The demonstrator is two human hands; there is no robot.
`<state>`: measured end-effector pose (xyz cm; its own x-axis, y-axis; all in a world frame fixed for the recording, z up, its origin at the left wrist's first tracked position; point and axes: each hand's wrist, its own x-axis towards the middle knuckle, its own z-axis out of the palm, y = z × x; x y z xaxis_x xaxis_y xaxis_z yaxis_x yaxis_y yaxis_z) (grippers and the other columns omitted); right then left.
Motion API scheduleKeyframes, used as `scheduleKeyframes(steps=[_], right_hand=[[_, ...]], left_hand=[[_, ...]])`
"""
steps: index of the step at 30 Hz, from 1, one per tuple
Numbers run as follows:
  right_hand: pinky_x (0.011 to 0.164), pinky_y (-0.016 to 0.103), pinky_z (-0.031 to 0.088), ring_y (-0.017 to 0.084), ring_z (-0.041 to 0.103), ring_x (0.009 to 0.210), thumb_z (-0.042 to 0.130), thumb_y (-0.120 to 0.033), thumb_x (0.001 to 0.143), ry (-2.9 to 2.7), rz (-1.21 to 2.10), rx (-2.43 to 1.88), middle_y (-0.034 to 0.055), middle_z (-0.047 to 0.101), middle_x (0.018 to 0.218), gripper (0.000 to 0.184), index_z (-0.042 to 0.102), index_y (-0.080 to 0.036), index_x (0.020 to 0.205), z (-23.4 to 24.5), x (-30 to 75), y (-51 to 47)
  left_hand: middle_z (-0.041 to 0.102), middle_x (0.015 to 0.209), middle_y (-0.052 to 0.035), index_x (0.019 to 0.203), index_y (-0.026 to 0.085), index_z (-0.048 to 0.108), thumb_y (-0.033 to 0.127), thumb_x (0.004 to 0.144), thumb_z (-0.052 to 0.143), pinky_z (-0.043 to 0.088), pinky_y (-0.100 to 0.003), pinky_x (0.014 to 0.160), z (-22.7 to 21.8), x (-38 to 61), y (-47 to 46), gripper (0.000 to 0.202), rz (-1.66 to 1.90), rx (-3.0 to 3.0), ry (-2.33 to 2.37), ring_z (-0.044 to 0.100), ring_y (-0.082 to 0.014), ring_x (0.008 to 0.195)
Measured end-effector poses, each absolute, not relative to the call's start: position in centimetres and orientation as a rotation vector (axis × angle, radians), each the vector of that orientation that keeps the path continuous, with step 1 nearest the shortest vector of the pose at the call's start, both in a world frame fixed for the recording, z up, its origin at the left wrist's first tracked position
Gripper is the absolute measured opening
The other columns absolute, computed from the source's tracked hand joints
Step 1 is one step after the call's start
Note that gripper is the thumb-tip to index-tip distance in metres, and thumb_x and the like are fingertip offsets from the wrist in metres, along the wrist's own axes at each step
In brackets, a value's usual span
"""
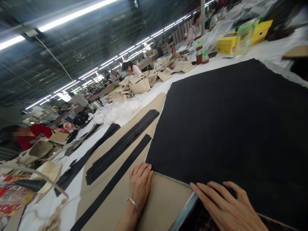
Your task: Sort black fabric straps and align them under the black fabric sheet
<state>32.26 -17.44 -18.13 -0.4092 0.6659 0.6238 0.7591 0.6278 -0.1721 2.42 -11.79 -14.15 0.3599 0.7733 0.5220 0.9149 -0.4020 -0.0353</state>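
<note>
A large black sheet of fabric (231,128) lies spread over the white table. My left hand (140,185) rests flat by its near left corner, fingers together and stretched out on brown cardboard (166,202). My right hand (226,205) lies open with fingers spread on the fabric's near edge, next to a metal ruler (186,210). Long black strips (120,147) lie in rows on brown paper to the left of my left hand. Neither hand holds anything.
Beige cut pieces (144,83) are piled further along the table, with clear plastic (115,112) nearby. Bottles (199,51), a clear jar (244,37) and a yellow box (227,43) stand at the far end. Other people sit at benches on the left.
</note>
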Motion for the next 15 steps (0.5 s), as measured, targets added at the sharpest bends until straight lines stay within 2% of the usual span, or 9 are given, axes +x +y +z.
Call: scheduleKeyframes(steps=[10, 15], right_hand=[[0.088, 0.052, 0.030, 0.023, 0.051, 0.103, 0.039, -0.008, 0.081, -2.198, -0.219, -1.128, -0.0018, 0.056, 0.128, 0.057, 0.049, -0.025, 0.134, -18.04, 32.38, -17.50], [0.087, 0.053, 0.031, 0.022, 0.051, 0.104, 0.038, -0.005, 0.075, -2.231, -0.240, -1.126, -0.0062, 0.046, 0.138, 0.065, 0.046, -0.025, 0.137, -18.24, 32.80, -17.56]], left_hand=[[0.067, 0.109, -0.0032, 0.110, 0.020, 0.061, 0.016, 0.090, 0.054, 0.035, -0.038, 0.093, -13.95, 2.46, -11.85, 0.022, -0.591, -2.329, -1.477, 0.056, -0.0214, 0.107], [0.067, 0.107, -0.0043, 0.111, 0.020, 0.061, 0.018, 0.091, 0.052, 0.035, -0.038, 0.093, -13.60, 2.39, -11.82, 0.022, -0.558, -2.350, -1.477, 0.057, -0.0211, 0.105]])
